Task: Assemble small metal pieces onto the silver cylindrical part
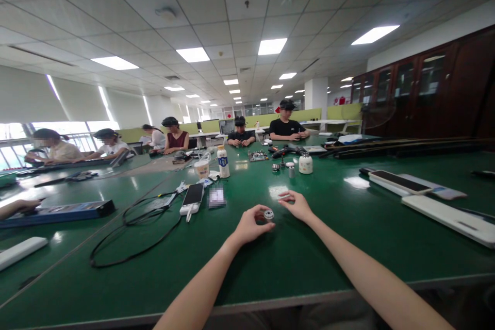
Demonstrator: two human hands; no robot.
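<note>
My left hand [249, 225] is curled around a small round metal part [268, 214] with dark holes in its top face, held low over the green tabletop [286, 268]. To its right, my right hand [299, 207] is closed in a pinch. A small pale piece [284, 196] shows at its fingertips, too little of it to name. The hands are close together but apart. Beyond them stand a small metal cylinder [291, 170] and a few dark and silver metal parts [276, 168].
Further back are a white jar [305, 163], a bottle [223, 161], a cup [201, 169] and a circuit board [258, 155]. A phone [192, 196] and a looping black cable [127, 260] lie left. White flat cases [450, 219] lie right. Several people sit around the table.
</note>
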